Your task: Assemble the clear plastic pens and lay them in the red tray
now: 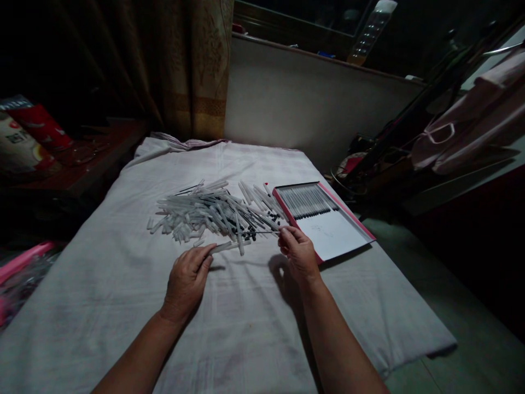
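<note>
My left hand (187, 282) pinches a translucent pen barrel (225, 247), which points to the right just in front of a loose heap of pen parts (197, 210). Between the closed fingertips of my right hand (298, 253) is a thin dark pen refill (267, 232), its far end reaching left towards the heap. Clear barrels, dark refills and small black pieces (274, 216) make up the heap. Beside my right hand lies a shallow box (348, 210) with pink sides. A row of pens (307, 201) fills its far part, and its white bottom shows nearer me.
A pale cloth (254, 328) covers the table. To the left stand a dark side table (94, 158) with packets and a pink-edged object (27, 260). Behind are a curtain (197, 71) and a ledge with a plastic bottle (371, 33). Pink fabric (471, 120) hangs at right.
</note>
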{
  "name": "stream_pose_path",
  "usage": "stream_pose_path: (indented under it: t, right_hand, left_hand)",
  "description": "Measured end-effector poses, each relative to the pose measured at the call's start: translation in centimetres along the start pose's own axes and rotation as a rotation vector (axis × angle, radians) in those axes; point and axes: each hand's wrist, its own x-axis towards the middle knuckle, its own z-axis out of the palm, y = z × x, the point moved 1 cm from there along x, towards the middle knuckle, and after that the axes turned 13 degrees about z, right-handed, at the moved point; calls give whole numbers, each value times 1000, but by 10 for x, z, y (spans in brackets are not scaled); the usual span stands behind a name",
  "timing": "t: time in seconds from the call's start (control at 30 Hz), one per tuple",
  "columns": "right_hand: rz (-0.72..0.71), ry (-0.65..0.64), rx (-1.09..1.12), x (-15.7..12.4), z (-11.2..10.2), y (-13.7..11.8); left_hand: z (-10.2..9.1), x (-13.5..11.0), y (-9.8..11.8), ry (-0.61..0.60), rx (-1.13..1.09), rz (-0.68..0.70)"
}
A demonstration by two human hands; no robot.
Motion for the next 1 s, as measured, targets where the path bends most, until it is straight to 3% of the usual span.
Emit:
stream_pose_path:
  t: [0.67, 0.9, 1.0]
  right_hand:
    - [-49, -106, -42, -11, 6, -10]
    - [-111, -160, -156, -13, 11, -7]
    - [-145, -246, -268, -19, 18, -1]
  left_hand:
    - [0, -1, 1, -30, 86, 87]
    - [-2, -2, 8, -119, 173, 128]
    - [-1, -4, 12, -142, 167, 169]
